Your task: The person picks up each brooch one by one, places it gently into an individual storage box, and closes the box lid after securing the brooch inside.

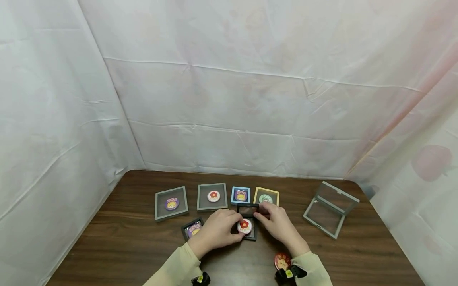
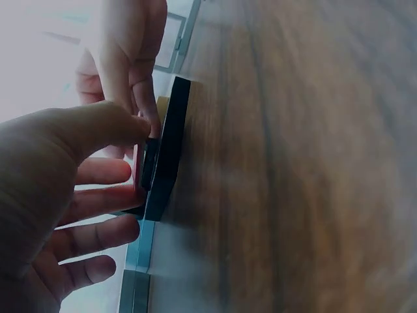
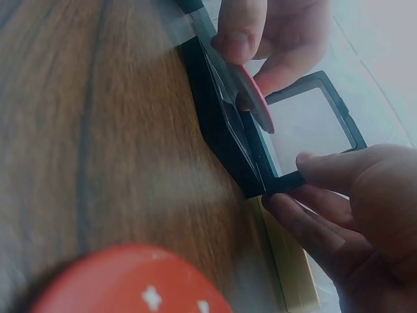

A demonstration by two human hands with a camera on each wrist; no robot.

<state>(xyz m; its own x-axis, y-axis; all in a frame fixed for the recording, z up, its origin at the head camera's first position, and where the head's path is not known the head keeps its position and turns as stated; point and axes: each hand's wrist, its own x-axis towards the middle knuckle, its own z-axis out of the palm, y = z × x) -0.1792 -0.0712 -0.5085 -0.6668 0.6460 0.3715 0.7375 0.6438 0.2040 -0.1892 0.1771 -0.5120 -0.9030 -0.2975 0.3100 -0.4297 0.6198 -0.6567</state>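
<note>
A round white badge with a red flower (image 1: 245, 226) is pinched between the thumb and fingers of my left hand (image 1: 218, 230). It stays tilted over the lower half of a small black display case (image 1: 253, 234), its edge showing in the right wrist view. The case lies hinged open on the table, its clear-windowed lid (image 3: 355, 130) raised at the far side. My right hand (image 1: 279, 226) grips the lid's right edge between thumb and fingers. Whether the badge touches the case's film I cannot tell.
Behind are two grey cases (image 1: 211, 208), a blue case (image 1: 233, 200) and a yellow case (image 1: 277, 196), each holding a badge. Another black case (image 1: 186, 231) lies left. An unfolded grey case (image 1: 334, 234) stands right. A red badge (image 1: 282, 261) lies beside my right wrist.
</note>
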